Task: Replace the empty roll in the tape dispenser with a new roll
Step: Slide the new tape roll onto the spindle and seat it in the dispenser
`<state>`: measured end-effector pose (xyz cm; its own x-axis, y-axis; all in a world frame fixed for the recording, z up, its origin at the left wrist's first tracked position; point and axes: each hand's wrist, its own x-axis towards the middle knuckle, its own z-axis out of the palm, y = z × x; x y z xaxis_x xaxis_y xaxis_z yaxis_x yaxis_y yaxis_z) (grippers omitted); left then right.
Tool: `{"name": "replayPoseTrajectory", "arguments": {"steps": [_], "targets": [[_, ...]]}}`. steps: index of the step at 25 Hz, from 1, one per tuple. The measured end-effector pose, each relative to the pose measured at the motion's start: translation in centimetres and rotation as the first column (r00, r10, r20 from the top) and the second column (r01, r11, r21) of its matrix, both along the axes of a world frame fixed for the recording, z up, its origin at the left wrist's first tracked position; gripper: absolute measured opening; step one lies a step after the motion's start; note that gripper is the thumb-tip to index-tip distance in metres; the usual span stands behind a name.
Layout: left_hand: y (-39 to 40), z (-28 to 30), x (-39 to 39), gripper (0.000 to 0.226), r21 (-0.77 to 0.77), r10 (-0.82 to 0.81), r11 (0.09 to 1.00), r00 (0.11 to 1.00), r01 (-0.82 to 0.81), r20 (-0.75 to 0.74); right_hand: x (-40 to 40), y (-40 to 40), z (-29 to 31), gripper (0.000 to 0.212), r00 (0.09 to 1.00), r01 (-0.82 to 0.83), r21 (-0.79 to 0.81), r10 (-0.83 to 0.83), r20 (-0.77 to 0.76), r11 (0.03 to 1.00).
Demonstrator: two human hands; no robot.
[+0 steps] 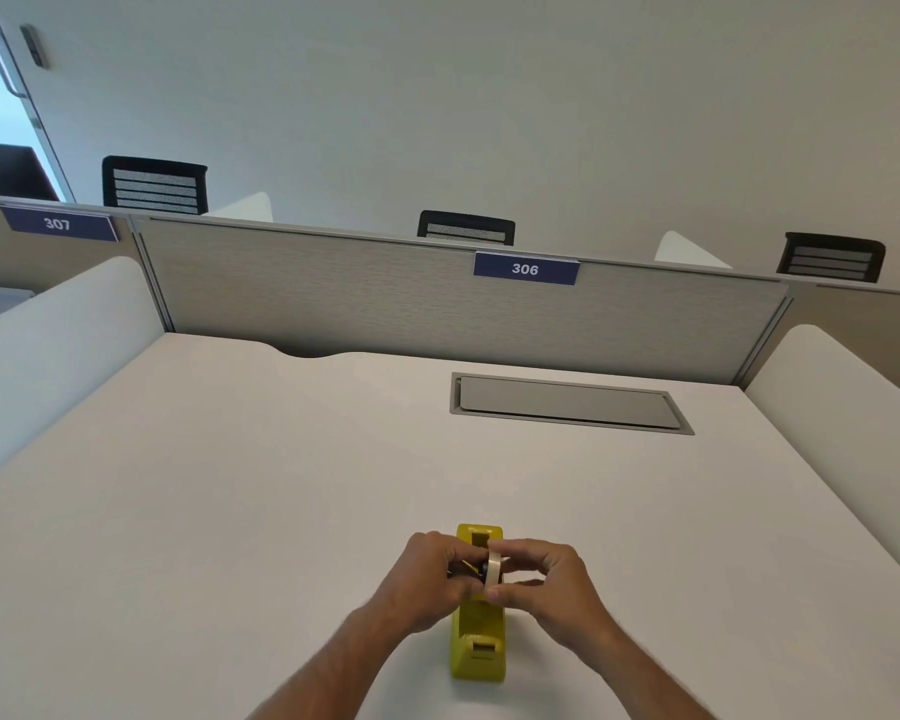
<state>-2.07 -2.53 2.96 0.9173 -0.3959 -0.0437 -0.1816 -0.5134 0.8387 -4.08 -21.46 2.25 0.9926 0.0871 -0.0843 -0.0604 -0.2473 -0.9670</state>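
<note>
A yellow tape dispenser (479, 644) stands lengthwise on the white desk (230, 485), near its front edge. A pale roll of tape (492, 573) is held upright over the dispenser's middle. My left hand (430, 582) grips the roll's left side, where a small dark hub shows. My right hand (544, 582) pinches the roll's right side with thumb and fingertips. The dispenser's middle cradle is hidden behind both hands.
A grey cable hatch (570, 402) is set flush into the desk at the back right. A grey partition (437, 304) with a label reading 306 closes the far edge. White side dividers (48, 345) flank the desk. Black chair backs (154, 185) show beyond the partition.
</note>
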Motion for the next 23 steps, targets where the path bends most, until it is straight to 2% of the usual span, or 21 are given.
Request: {"name": "replayPoseTrajectory", "arguments": {"steps": [3, 8, 11, 13, 15, 19, 23], "targets": [[0.1, -0.4, 0.5, 0.037, 0.013, 0.033, 0.999, 0.999, -0.033, 0.020, 0.7, 0.5, 0.3, 0.051, 0.999, -0.010, -0.067, 0.013, 0.034, 0.998], [0.6, -1.4, 1.1, 0.044, 0.071, 0.099, 0.992, 0.991, -0.105, 0.094, 1.4, 0.8, 0.8, 0.046, 0.989, -0.057, -0.267, 0.090, 0.114, 0.962], [1.1, -2.5, 1.2, 0.069, 0.188, 0.084, 0.977, 0.991, -0.103, 0.105, 1.7, 0.8, 0.9, 0.045, 0.983, -0.053, -0.372, 0.115, 0.145, 0.927], [1.4, -3.2, 1.1, 0.090, 0.274, 0.036, 0.960, 0.997, -0.054, 0.069, 1.9, 0.8, 0.6, 0.046, 0.983, -0.056, -0.427, 0.124, 0.134, 0.903], [1.4, -3.7, 1.1, 0.102, 0.348, -0.012, 0.937, 0.999, -0.004, 0.046, 2.0, 0.7, 0.3, 0.049, 0.986, -0.061, -0.461, 0.125, 0.109, 0.885], [1.4, -4.3, 1.5, 0.107, 0.430, -0.045, 0.903, 0.994, -0.002, 0.099, 2.4, 0.4, -0.2, 0.050, 0.986, -0.065, -0.505, 0.132, 0.098, 0.861], [1.4, -4.6, 1.8, 0.109, 0.437, -0.036, 0.899, 0.994, -0.014, 0.106, 2.9, 0.4, -0.5, 0.051, 0.981, -0.076, -0.561, 0.162, 0.105, 0.824]]}}
